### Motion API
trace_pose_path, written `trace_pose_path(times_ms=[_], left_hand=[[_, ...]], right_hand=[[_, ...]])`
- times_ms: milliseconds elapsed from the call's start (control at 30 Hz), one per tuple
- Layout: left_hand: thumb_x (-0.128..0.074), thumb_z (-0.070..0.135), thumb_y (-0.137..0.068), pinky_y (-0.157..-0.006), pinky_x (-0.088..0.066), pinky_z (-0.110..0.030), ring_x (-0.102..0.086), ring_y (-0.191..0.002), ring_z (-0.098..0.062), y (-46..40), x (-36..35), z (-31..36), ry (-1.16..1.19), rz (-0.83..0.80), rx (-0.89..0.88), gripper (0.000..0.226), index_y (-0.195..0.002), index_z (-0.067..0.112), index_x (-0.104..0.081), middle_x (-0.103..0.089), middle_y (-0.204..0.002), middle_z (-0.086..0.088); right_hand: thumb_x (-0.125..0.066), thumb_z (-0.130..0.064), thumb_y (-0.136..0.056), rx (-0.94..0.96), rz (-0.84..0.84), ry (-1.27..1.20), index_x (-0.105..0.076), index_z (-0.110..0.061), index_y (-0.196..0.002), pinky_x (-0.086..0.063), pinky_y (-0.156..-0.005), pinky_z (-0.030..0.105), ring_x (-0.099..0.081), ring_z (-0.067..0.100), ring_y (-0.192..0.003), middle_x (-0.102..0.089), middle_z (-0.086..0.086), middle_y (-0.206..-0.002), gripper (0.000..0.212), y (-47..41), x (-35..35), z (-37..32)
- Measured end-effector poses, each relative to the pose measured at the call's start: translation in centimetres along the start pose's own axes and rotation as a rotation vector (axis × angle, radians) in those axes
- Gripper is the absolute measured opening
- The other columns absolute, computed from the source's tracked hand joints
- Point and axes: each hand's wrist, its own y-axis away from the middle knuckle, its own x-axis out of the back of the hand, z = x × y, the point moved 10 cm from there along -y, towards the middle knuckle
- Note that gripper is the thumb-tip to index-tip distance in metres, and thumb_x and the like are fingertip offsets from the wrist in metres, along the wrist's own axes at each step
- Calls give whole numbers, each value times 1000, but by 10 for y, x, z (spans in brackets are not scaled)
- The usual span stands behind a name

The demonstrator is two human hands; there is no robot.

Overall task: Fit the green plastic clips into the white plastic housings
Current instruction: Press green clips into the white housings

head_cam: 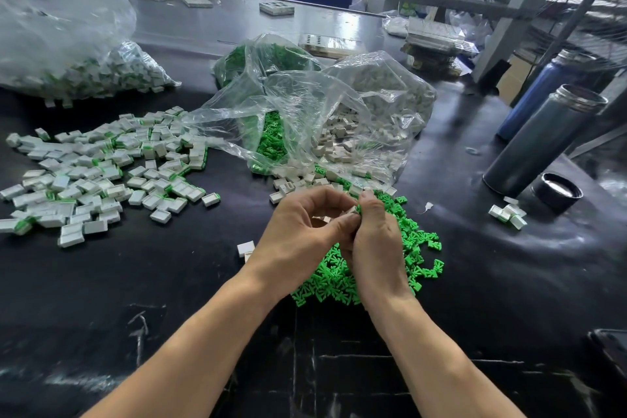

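Note:
My left hand (302, 231) and my right hand (375, 241) meet above a heap of loose green clips (412, 248) on the black table. Between the fingertips of both hands sits a small white housing (351, 210), and a green clip (358, 209) shows at its right end under my right thumb. My left fingers curl round the housing; my right fingers pinch the clip. Most of both parts is hidden by the fingers. Loose white housings (291, 185) lie just beyond my hands. One more white housing (246, 248) lies left of my left wrist.
A spread of housings with clips fitted (101, 166) covers the table at the left. Clear bags hold green clips (271, 139), white housings (339, 136) and more assembled pieces (112, 71). Two metal flasks (539, 142) and a black lid (556, 192) stand at the right.

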Motion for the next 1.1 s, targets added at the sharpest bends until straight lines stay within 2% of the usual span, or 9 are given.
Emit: trace_pose_path(times_ms=[100,233,367,433,633,733,867,1033,1100], left_hand=[[-75,7,-90,-89,-59,-44,-73,-97,-26,1,0,1,-49,16,-12,9,-100,6,-73,-75,-100,-13],[-76,6,-90,-93,-57,-51,-73,-100,-29,0,2,0,-39,43,6,9,-98,5,-75,-76,-101,-12],[-76,7,-89,-93,-56,-53,-73,-100,-28,1,4,-1,-24,64,10,6,-95,7,-76,-77,-103,-8],[-76,9,-89,-94,-56,-54,-73,-102,-25,1,5,0,-18,63,10,6,-95,8,-77,-77,-105,-6],[-76,7,-90,-93,-59,-46,-74,-101,-18,2,7,2,-28,67,-7,6,-95,10,-78,-79,-102,0],[-75,6,-90,-93,-59,-41,-74,-101,-16,2,7,2,-33,69,-10,6,-95,10,-78,-78,-103,0],[-75,5,-90,-94,-59,-42,-74,-101,-15,3,8,3,-36,78,-8,7,-93,11,-78,-78,-103,1],[-75,5,-90,-91,-59,-39,-74,-100,-15,5,7,5,-59,87,-20,7,-95,9,-78,-78,-102,1],[-75,6,-90,-90,-59,-39,-74,-99,-14,5,7,7,-67,92,-24,6,-94,9,-78,-78,-102,2]], right_hand=[[-32,-52,-98,19,42,77,-73,-42,-63,-39,-49,13,-53,-4,-48,-57,-20,-49,55,-2,4,-1],[-32,-47,-94,40,77,97,-68,-44,-52,-37,-47,13,-50,-4,-45,-53,-21,-46,55,-2,5,-4],[-32,-46,-93,60,120,107,-67,-44,-53,-36,-51,17,-49,-3,-46,-53,-20,-47,52,-3,6,-4],[-32,-45,-92,84,144,98,-64,-41,-50,-35,-48,13,-48,-4,-45,-52,-20,-46,53,-1,7,-5],[-33,-39,-91,109,191,115,-63,-29,-54,-35,-46,11,-49,-1,-45,-52,-20,-45,48,0,10,-5],[-32,-39,-91,110,207,137,-71,-20,-73,-46,-56,15,-62,-1,-60,-67,-13,-61,47,0,11,-4],[-31,-39,-91,117,234,150,-72,-19,-76,-53,-64,22,-68,1,-70,-73,-4,-73,48,1,11,-6],[-31,-37,-93,141,233,134,-71,-23,-71,-49,-61,11,-69,-3,-71,-74,-16,-70,47,3,11,-10],[-31,-38,-93,144,231,140,-71,-24,-71,-49,-60,11,-68,-3,-70,-74,-19,-71,48,3,11,-10]])
